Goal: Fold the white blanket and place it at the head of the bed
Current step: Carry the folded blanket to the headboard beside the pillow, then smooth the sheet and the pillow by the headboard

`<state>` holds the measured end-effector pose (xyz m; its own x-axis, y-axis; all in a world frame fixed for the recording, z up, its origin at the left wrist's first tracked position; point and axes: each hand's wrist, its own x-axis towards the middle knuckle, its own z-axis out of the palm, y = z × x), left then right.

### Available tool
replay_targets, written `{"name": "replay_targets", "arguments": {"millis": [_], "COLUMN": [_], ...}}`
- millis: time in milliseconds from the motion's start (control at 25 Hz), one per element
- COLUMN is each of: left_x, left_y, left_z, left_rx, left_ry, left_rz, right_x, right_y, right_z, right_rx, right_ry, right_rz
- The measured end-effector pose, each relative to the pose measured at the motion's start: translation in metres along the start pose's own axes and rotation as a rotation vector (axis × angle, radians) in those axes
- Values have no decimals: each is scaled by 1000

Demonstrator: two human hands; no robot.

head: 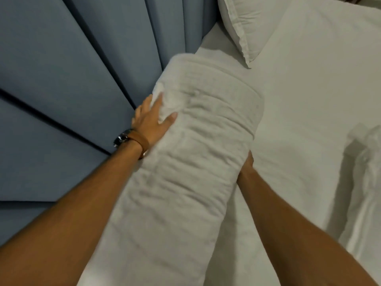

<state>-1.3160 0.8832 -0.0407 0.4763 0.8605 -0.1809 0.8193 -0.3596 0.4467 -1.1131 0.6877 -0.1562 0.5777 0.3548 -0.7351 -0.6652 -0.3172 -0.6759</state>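
Observation:
The white blanket (198, 141) is folded into a thick, long bundle that lies on the bed next to the blue padded headboard (68, 83). My left hand (151, 118), with a brown-strapped watch on the wrist, presses flat against the bundle's left side, fingers spread. My right hand (247, 164) is tucked under the bundle's right edge, and most of it is hidden by the blanket. The bundle looks slightly blurred.
A white pillow (247, 23) lies at the top, just beyond the bundle. The white bed sheet (319, 100) stretches to the right. A rumpled piece of white bedding (369, 182) sits at the right edge.

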Motion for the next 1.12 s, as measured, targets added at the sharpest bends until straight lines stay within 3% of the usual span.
{"name": "replay_targets", "arguments": {"millis": [80,200,360,560,720,920,1000,1120], "left_x": [-26,-67,-113,-167,-219,-281,-307,-336], "left_y": [14,39,72,114,181,280,316,352], "left_z": [37,74,98,128,178,246,265,282], "left_rx": [110,125,273,335,216,-133,-303,-513], "left_ry": [-155,-155,-121,-158,-298,-572,-659,-663], "left_rz": [55,48,157,229,329,230,145,-12], "right_x": [-33,-109,-158,-179,-180,-188,-195,-215], "right_y": [-5,19,62,39,5,-9,-12,-11], "right_z": [-3,-5,-31,-107,-243,-426,-487,-560], "right_rx": [274,-75,-287,-542,-690,-933,-990,-747], "right_ry": [159,67,-35,-82,199,585,706,623], "right_rz": [-46,-266,-240,-344,-492,-668,-532,-140]}}
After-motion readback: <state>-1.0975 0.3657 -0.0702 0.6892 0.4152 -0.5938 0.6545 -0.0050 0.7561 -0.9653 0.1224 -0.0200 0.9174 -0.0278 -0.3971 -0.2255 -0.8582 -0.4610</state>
